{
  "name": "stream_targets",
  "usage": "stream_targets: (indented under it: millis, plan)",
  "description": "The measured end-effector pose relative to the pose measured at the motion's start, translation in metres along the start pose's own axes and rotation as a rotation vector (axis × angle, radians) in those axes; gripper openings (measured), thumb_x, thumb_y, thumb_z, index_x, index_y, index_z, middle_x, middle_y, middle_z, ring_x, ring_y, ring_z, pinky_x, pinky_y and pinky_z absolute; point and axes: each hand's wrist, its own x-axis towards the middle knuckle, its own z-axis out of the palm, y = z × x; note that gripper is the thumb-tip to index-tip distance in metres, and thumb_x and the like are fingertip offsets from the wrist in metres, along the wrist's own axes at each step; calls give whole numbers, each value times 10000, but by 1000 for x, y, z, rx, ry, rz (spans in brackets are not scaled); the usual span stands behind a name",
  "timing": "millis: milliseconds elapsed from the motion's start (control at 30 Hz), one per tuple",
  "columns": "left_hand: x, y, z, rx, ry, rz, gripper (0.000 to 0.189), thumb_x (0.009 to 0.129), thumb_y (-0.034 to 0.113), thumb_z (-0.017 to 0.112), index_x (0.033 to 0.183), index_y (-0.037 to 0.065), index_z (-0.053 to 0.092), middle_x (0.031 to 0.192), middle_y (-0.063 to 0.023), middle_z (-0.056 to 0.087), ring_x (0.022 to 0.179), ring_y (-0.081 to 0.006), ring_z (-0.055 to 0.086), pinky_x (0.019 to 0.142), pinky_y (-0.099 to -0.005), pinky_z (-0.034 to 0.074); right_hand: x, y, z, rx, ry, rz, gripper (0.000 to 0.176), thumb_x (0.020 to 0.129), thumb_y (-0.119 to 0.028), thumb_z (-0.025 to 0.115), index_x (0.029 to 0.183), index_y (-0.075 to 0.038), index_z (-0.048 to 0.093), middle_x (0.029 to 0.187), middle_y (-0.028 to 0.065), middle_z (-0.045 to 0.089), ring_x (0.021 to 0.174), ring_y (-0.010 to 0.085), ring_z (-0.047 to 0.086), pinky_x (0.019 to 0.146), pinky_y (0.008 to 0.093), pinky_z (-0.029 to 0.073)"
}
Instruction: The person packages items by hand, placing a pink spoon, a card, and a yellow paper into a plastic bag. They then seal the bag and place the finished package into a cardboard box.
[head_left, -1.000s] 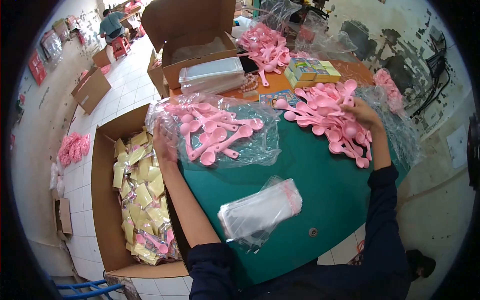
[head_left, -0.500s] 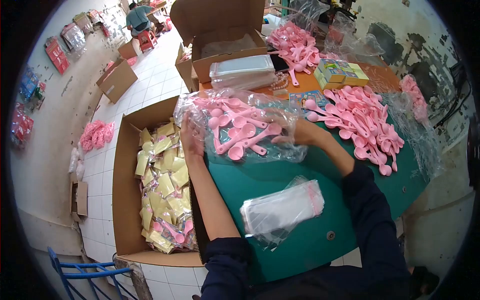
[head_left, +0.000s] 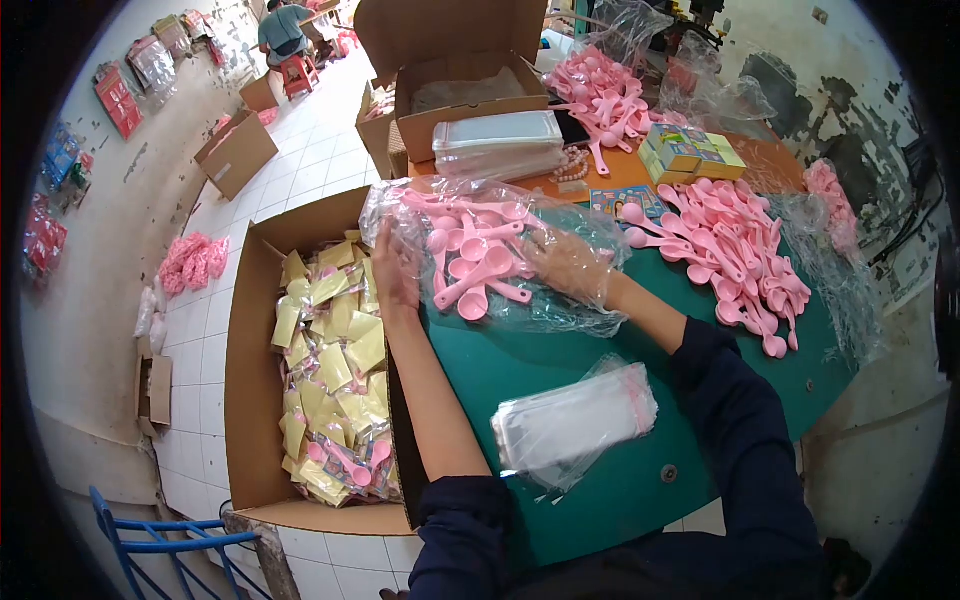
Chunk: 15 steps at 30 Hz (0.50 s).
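A clear plastic bag [head_left: 590, 310] full of pink measuring spoons [head_left: 480, 265] lies on the green table. My left hand [head_left: 398, 275] grips the bag's left side, its fingers partly behind the film. Within the bag's right part, my right hand [head_left: 570, 265] is seen through the plastic, its fingers apart and reaching to the spoons; the fingertips are partly hidden. Nearer my body lies a stack of clear flat sleeves [head_left: 575, 420]. To the right is a loose heap of pink spoons [head_left: 725, 250].
A tall cardboard box [head_left: 245, 400] at the left holds many filled packets [head_left: 335, 365]. Behind the bag stand an open carton [head_left: 470, 125], stacked sleeves [head_left: 498, 140] and small yellow boxes [head_left: 690, 150]. A blue metal frame [head_left: 165, 535] is at lower left. A person [head_left: 283, 32] sits far back.
My right hand has moved left, deeper among the spoons in the bag, and some spoons there have shifted. My left hand stays at the bag's left side. The view has moved slightly.
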Motion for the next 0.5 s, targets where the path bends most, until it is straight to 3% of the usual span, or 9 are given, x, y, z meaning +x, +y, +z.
stream_targets:
  millis: [133, 233, 300, 400, 500]
  plan:
    - [4, -3, -2, -42, -34, 14, 506, 895, 363, 478, 1313, 85, 414, 1217, -75, 515, 1046, -182, 522, 843, -307, 424, -4, 13, 5, 119, 42, -2, 447, 785, -146, 581, 1189, -9, 448, 1090, 221, 495, 1028, 380, 512, 877, 416, 441]
    - [6, -6, -3, -46, -4, 8, 507, 899, 360, 473, 1319, 84, 404, 1222, -76, 512, 1055, -185, 523, 840, -310, 426, 6, 15, -7, 217, -17, 138, 435, 802, -163, 568, 1191, -12, 445, 1074, 216, 495, 1068, 392, 476, 947, 427, 390]
    - [4, -3, -3, -12, 11, 5, 523, 900, 363, 468, 1332, 82, 385, 1239, -83, 503, 1074, -198, 519, 850, -315, 423, 13, 7, -18, 256, 97, -4, 434, 808, -171, 564, 1194, -15, 441, 1059, 215, 495, 1067, 394, 470, 965, 431, 373]
    - [-4, 2, 2, 18, -57, 8, 680, 904, 410, 457, 1403, 7, 230, 1436, -185, 277, 1297, -292, 321, 1056, -388, 261, 19, 7, 11, 167, 244, -111, 415, 796, -165, 563, 1158, 3, 452, 1052, 225, 495, 1038, 396, 475, 942, 448, 378]
    - [4, -2, -4, -40, -43, 18, 579, 908, 362, 459, 1359, 30, 314, 1316, -131, 423, 1170, -246, 452, 978, -370, 360, 22, -2, 19, 247, 242, 34, 386, 756, -157, 574, 1082, 29, 481, 1035, 241, 506, 1008, 403, 484, 890, 465, 394]
